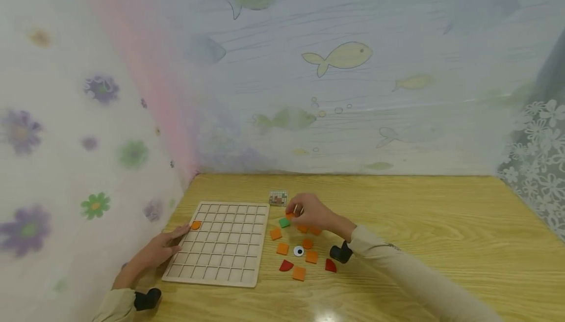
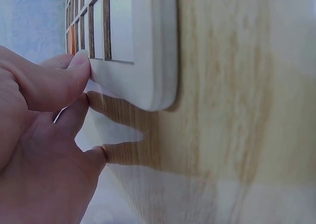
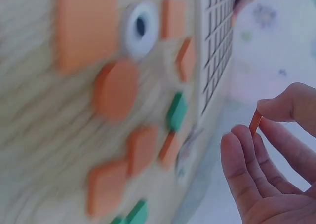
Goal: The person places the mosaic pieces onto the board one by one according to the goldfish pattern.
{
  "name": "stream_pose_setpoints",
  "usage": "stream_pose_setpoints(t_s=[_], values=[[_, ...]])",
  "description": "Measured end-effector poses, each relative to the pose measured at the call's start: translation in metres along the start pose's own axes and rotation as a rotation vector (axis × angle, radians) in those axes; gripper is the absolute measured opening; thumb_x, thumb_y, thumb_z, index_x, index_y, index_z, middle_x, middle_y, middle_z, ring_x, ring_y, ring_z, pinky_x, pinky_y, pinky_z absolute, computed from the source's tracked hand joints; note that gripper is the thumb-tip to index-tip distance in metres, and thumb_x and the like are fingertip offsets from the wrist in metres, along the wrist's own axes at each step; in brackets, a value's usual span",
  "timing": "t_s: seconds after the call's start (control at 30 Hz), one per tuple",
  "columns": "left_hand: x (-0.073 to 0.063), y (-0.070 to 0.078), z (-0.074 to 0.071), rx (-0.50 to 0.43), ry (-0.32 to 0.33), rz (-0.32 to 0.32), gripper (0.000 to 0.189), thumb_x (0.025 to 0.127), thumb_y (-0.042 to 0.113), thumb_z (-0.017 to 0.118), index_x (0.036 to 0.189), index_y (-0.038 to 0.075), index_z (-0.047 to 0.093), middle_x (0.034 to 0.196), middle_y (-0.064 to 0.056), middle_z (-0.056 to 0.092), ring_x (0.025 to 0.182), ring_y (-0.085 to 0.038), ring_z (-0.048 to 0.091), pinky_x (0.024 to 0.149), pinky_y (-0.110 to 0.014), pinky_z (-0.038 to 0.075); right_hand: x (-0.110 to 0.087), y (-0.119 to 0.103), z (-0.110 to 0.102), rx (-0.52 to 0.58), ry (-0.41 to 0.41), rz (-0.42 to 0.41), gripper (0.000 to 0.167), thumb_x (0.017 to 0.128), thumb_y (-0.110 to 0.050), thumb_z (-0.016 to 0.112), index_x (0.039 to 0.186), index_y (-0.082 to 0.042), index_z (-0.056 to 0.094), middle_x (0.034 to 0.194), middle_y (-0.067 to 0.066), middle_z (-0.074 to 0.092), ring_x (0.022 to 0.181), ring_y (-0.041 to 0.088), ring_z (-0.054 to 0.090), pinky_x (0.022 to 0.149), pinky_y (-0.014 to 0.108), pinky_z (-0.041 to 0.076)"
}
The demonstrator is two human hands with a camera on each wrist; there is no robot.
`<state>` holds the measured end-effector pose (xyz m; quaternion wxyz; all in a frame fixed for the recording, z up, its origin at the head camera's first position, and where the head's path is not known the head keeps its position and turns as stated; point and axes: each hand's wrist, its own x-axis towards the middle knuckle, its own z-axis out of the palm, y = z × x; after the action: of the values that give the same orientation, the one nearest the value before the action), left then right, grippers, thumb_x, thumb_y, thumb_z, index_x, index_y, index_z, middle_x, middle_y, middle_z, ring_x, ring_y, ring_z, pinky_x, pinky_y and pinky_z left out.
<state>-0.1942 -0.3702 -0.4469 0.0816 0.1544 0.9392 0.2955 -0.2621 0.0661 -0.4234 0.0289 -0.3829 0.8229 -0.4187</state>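
My right hand [image 1: 312,211] is raised over the scattered pieces. It pinches a thin orange tile [image 3: 255,121] between thumb and fingertips, seen edge-on in the right wrist view. A pale wooden grid board [image 1: 222,241] lies to the left, with a round orange piece [image 1: 196,225] in its left column, near the top. My left hand [image 1: 160,249] rests along the board's left side, fingers extended. In the left wrist view its thumb touches the board's edge while other fingertips rest on the table.
Right of the board lie several orange squares [image 1: 299,274], a green piece [image 1: 284,222], an orange disc [image 1: 307,244], a white eye piece [image 1: 298,251] and red quarter-rounds [image 1: 286,265]. A small patterned card [image 1: 278,198] sits behind them. Walls border the table [image 1: 419,224] at left and back.
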Motion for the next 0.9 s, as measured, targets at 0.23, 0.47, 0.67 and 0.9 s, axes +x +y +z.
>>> stream_pose_setpoints(t_s=[0.23,0.47,0.67,0.9], values=[[-0.001,0.000,0.001,-0.001,0.014,0.012,0.054,0.089,0.000,0.057,0.140,-0.006,0.040,0.144,-0.028,0.031,0.131,-0.051,0.026,0.100,-0.065,0.024,0.019,-0.021,0.024,0.047,-0.066,-0.076,0.012,0.082,-0.002,0.067,0.093,-0.001,0.071,0.088,0.008,0.065,0.068,0.010,0.061,0.065,0.021,0.052],[-0.001,0.001,0.001,-0.027,0.014,0.010,0.054,0.090,0.001,0.057,0.141,-0.005,0.039,0.145,-0.027,0.031,0.132,-0.049,0.025,0.102,-0.064,0.023,0.034,-0.035,0.044,0.087,-0.121,-0.086,0.015,0.082,-0.002,0.065,0.096,-0.002,0.071,0.095,0.007,0.066,0.073,0.008,0.061,0.067,0.021,0.051],[-0.002,-0.001,0.000,-0.033,0.013,-0.008,0.054,0.091,0.000,0.055,0.142,-0.004,0.038,0.146,-0.026,0.030,0.133,-0.049,0.024,0.102,-0.064,0.022,0.044,-0.046,0.060,0.112,-0.135,-0.086,0.014,0.081,-0.003,0.067,0.095,-0.006,0.071,0.096,0.005,0.065,0.074,0.007,0.060,0.066,0.020,0.050],[-0.002,-0.002,-0.001,-0.049,-0.006,-0.010,0.055,0.090,-0.001,0.054,0.142,-0.005,0.037,0.146,-0.028,0.028,0.133,-0.050,0.022,0.102,-0.065,0.021,0.057,-0.056,0.082,0.132,-0.161,-0.095,0.014,0.081,-0.004,0.069,0.094,-0.006,0.071,0.094,0.002,0.065,0.073,0.003,0.058,0.066,0.018,0.049]])
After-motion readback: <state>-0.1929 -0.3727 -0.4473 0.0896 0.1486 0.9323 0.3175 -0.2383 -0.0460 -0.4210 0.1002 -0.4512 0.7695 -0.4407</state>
